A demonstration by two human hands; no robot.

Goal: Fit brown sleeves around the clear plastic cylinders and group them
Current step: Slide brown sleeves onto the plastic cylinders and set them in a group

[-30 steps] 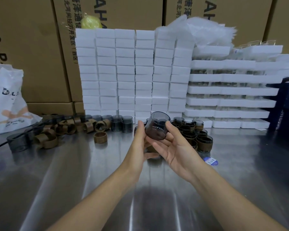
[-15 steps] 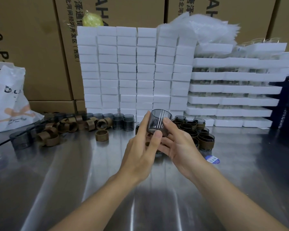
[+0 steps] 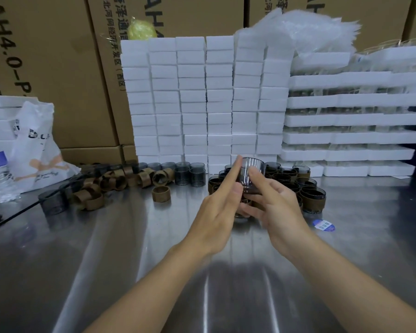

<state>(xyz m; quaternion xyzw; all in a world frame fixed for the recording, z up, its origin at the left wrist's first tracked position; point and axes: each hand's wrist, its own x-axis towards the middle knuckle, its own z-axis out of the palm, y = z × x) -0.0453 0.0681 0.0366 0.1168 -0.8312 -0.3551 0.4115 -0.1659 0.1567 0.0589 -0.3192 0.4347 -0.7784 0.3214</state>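
The smoky clear plastic cylinder (image 3: 251, 173) is held upright over the shiny steel desk (image 3: 130, 260), between the two hands, with its long axis vertical and its open rim up. The right hand (image 3: 280, 212) has the grip, its fingers curled round the cylinder's near and right side and closed on it. The left hand (image 3: 216, 212) lies with straight fingers against the left wall, open, pressing rather than holding. The cylinder's lower part is dark and hidden between the palms; whether a sleeve sits there I cannot tell. The coming move turns on the group of brown-sleeved cylinders (image 3: 312, 198) — it stands on the desk just behind and right of the grip, so the right hand is nearer for setting down. Loose brown band-shaped sleeves (image 3: 89, 200) lie well apart to the left.
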